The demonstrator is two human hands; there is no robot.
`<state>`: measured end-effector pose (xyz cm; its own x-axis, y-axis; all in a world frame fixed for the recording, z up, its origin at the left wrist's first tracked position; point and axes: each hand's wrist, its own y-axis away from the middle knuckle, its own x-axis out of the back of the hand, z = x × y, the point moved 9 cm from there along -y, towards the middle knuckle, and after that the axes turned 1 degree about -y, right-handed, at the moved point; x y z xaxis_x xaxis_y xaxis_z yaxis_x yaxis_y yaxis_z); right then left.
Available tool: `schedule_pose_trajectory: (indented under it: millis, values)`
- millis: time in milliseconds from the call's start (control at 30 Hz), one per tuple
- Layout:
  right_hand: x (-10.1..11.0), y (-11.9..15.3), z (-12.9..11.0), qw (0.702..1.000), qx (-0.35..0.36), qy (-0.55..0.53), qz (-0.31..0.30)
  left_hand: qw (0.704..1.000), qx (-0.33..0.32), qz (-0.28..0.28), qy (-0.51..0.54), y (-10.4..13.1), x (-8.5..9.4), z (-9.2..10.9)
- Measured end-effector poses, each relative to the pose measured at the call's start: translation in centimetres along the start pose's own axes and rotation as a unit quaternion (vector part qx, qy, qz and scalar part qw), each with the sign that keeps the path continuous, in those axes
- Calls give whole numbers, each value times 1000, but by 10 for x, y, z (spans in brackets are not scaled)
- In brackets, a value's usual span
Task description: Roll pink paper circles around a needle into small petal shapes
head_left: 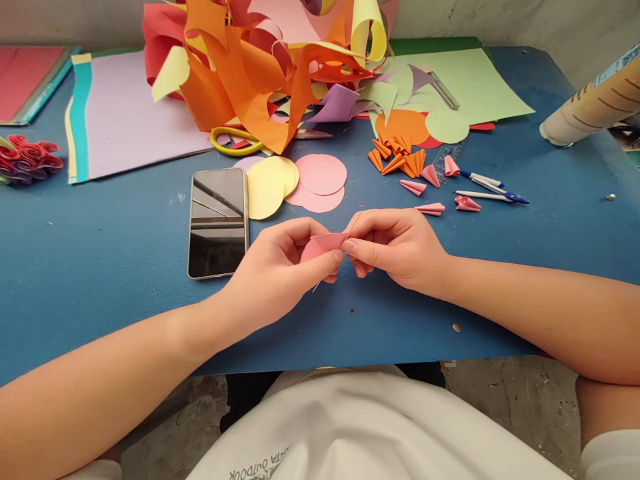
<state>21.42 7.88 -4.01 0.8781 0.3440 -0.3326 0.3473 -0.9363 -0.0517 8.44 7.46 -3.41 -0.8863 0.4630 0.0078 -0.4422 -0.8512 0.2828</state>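
A small piece of pink paper (323, 245) is held between my two hands above the table's near half. My left hand (287, 263) is closed on its left side, thumb in front and fingers behind. At the paper's right corner, my right hand (395, 247) pinches with thumb and forefinger. A thin wire or thread (354, 223) sticks up by the right fingertips, and a similar fine end shows under the left thumb; the part between is hidden. Just beyond the hands lie pink paper circles (325, 175) and yellow paper circles (265, 190).
A phone (219, 223) lies left of the circles. Rolled orange cones (397, 157) and pink cones (430, 209) lie right, near a pen (487, 197). Behind are yellow-handled scissors (235, 143) and heaped paper scraps (250, 73). A cup (590, 110) stands far right; red paper flowers (33, 160) lie left.
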Motion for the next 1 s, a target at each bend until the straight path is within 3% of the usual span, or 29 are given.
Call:
schedule_pose_trajectory:
  millis: [333,1000]
  values:
    - [5,1,6,999,-49,2,23,989,-53,63,-121,2,4,6]
    - [0,-1,4,998,-56,-25,-4,992,-41,35,-114,6,-1,9]
